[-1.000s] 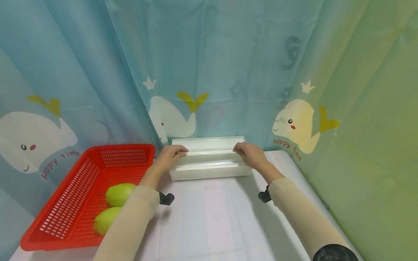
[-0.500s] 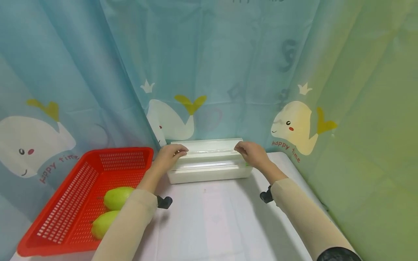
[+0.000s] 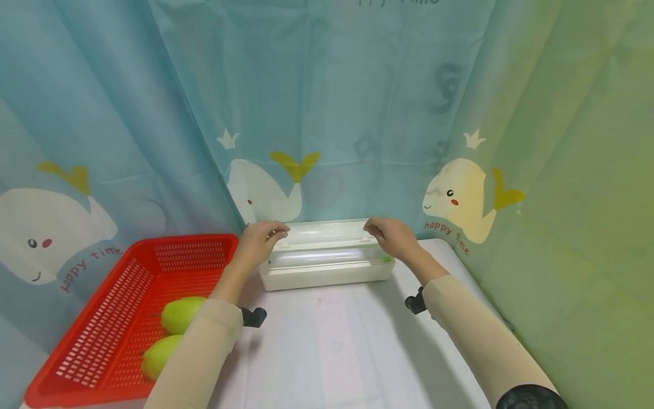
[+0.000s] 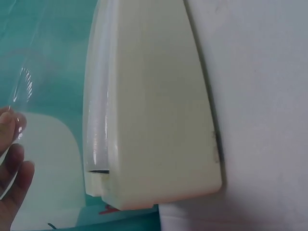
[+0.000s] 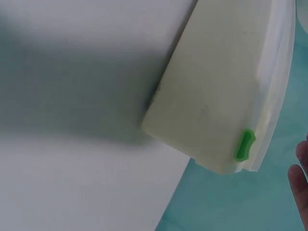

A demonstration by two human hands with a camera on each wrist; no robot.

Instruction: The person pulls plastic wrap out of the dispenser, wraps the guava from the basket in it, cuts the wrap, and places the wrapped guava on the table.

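A white cling film dispenser stands at the back of the table with its lid raised and a clear roll showing inside. My left hand pinches the edge of the clear cling film between thumb and index finger, its other fingers loosely bent. At the other end, my right hand has thumb and fingertips together at the film's right side. Film spans the space between both hands, above the roll. In the right wrist view only fingertips of that hand show, beside the dispenser's end with its green tab.
A red plastic basket stands at the left with two green fruits in it, partly hidden by the left sleeve. A blue curtain with whale prints hangs right behind the dispenser, and a greenish curtain borders the right side.
Both hands have risen slightly relative to the dispenser, drawing the film up from it. More of the roll and the green tab now show. The head view has shifted a little.
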